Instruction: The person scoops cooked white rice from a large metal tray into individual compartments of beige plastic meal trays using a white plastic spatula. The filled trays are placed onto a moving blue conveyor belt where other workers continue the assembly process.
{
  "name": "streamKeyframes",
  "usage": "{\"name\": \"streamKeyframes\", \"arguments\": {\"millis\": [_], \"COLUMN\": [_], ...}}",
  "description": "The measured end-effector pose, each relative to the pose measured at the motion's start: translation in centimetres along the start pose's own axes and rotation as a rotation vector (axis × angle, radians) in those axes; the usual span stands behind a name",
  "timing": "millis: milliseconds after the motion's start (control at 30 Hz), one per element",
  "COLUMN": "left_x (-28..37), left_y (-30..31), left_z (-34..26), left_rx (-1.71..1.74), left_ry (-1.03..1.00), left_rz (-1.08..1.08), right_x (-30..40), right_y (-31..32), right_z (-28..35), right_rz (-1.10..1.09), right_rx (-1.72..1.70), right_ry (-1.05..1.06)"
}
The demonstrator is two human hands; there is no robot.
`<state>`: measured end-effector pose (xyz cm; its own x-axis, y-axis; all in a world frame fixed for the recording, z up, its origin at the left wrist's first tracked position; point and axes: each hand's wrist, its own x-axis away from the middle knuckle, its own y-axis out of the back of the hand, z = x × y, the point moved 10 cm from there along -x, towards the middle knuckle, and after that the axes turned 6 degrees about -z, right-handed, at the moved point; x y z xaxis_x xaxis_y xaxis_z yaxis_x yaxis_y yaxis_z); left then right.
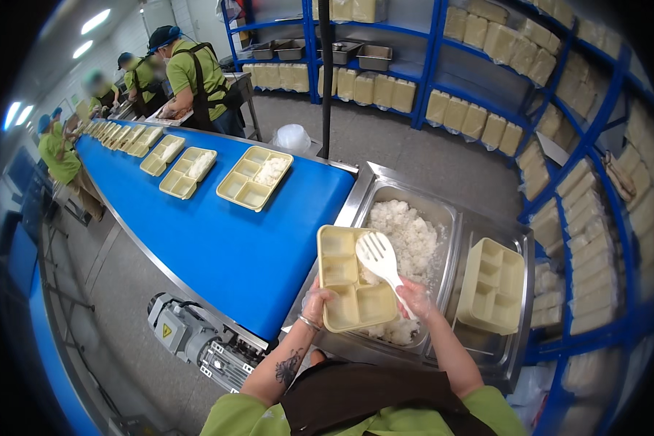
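Note:
In my gloved left hand (317, 301) I hold a pale yellow compartment meal tray (354, 283) by its left edge. My right hand (416, 298), also gloved, grips the handle of a white slotted serving spoon (379, 256). The spoon's head lies over the tray's upper right compartment and hides most of it; a little rice shows beneath. Under and beyond the tray is a steel pan (451, 229) of cooked white rice (406, 226). To its right, a stack of meal trays (490, 283) stands in a steel well.
A blue conveyor belt (240, 240) carries several meal trays (255, 177), the nearer ones with rice. A grey motor (191, 329) juts out below its near side. Co-workers (196, 76) stand along the belt. Blue shelving (430, 65) with wrapped tray stacks (468, 117) curves behind; a black post (325, 82) rises nearby.

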<state>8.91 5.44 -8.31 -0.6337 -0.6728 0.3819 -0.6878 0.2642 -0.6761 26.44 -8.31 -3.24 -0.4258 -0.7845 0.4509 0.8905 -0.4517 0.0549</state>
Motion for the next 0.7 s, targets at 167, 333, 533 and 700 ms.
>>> {"name": "streamKeyframes", "arguments": {"millis": [167, 333, 533, 700], "left_x": [0.6, 1.5, 1.3, 2.7], "left_y": [2.8, 3.4, 5.1, 2.8], "left_z": [0.8, -0.1, 0.7, -0.6], "left_rx": [0.206, 0.228, 0.196, 0.1], "left_ry": [0.134, 0.149, 0.111, 0.131], "left_rz": [0.048, 0.005, 0.005, -0.028], "right_x": [1.3, 1.3, 2.6, 0.8], "right_y": [1.6, 2.6, -0.1, 3.4], "right_z": [0.9, 2.1, 2.1, 2.2], "right_rz": [-0.086, 0.036, 0.118, 0.017], "right_rx": [-0.138, -0.064, 0.021, -0.047], "right_ry": [0.04, 0.026, -0.076, -0.02]}}
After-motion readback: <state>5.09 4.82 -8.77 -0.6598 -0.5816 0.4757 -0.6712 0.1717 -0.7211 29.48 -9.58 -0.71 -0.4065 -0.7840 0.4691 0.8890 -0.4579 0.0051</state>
